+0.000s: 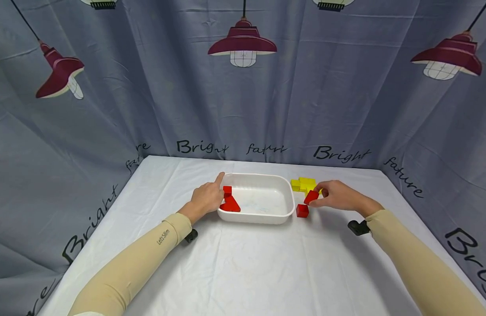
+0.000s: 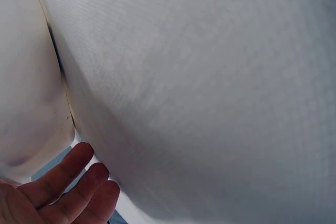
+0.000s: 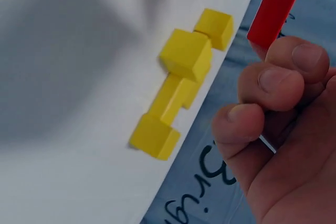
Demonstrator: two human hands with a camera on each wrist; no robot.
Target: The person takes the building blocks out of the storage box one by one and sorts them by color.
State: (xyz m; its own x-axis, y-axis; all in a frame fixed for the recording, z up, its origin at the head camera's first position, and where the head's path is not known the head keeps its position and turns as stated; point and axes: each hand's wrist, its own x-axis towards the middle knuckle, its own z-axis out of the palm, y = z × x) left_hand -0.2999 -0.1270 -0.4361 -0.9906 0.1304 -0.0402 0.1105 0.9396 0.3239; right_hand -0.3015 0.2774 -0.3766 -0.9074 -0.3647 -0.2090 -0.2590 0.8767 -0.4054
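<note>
At the left end of a white plastic tub (image 1: 258, 218), my left hand (image 1: 206, 197) touches the rim, index finger extended along it. In the left wrist view, fingers of that hand (image 2: 79, 187) lie fairly straight near a pale wall. Inside the tub are a red triangular block (image 1: 231, 204) and a smaller red block (image 1: 227, 190). My right hand (image 1: 337, 195) pinches a red block (image 1: 311, 197) to the right of the tub; the right wrist view shows this block (image 3: 276, 9) raised. Just below it sits a red cube (image 1: 302, 211).
Several yellow blocks (image 1: 306, 184) lie together behind the right hand, beside the tub's right end. A white cloth (image 1: 250, 267) covers the table. Behind it hangs a grey-blue curtain (image 1: 167, 96) with printed lamps and lettering.
</note>
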